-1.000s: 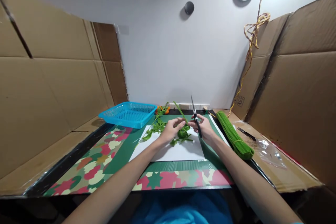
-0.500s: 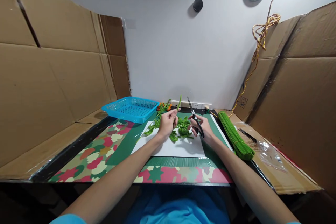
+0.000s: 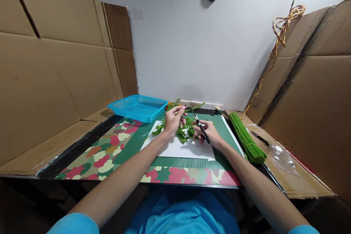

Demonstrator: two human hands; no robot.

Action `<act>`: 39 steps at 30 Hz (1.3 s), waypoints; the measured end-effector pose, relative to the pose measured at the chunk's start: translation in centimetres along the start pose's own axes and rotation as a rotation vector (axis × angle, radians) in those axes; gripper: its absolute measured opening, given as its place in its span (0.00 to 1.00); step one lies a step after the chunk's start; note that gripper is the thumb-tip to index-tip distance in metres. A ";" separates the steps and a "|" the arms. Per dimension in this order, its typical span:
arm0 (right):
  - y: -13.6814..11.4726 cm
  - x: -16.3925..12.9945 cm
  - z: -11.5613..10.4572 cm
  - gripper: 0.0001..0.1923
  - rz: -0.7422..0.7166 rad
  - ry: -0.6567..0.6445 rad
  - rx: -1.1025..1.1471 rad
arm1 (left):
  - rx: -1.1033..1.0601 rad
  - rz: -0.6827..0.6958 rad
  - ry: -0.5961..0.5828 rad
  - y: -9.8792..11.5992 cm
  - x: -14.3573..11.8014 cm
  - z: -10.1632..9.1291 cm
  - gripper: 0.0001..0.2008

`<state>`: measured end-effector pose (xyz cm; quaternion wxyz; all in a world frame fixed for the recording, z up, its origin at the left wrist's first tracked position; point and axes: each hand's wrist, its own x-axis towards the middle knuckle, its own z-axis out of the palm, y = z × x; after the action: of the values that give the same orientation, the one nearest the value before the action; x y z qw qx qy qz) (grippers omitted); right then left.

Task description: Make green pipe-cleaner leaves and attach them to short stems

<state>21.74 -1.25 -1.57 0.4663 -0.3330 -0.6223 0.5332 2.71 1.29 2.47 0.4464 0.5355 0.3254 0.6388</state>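
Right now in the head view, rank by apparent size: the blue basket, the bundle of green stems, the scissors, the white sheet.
1. white sheet
2. blue basket, close to the sheet and farther from the camera, so unsure
3. bundle of green stems
4. scissors, in the right hand

Blue plastic basket (image 3: 138,107) set at back left of desk (image 3: 170,175), on camouflage-patterned mat (image 3: 104,153). Bundle of green stems (image 3: 246,138) laid lengthwise along right edge of green mat. Black-handled tool (image 3: 259,138) and clear plastic bag (image 3: 282,159) placed on cardboard at right. Yellow cord (image 3: 279,33) hung down white wall. Cardboard panels (image 3: 55,62) stood at both sides.
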 end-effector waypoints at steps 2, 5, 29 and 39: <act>-0.1 0.0 -0.1 0.30 -0.019 0.043 0.003 | -0.039 -0.017 0.019 0.3 -0.1 0.1 0.27; -0.4 0.0 -0.1 0.29 -0.050 0.121 0.002 | -0.047 -0.021 0.023 0.6 -0.2 0.1 0.28; -0.1 -0.9 1.8 0.23 -0.080 -0.024 -0.128 | -0.127 -0.144 -0.014 0.6 -0.8 0.7 0.27; -0.2 -1.2 2.4 0.26 -0.028 -0.027 -0.108 | -0.103 -0.115 -0.026 0.1 -0.7 0.8 0.24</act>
<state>19.93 -3.19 -1.61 0.4465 -0.3418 -0.6610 0.4968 3.46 0.59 2.41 0.5135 0.5005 0.3164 0.6210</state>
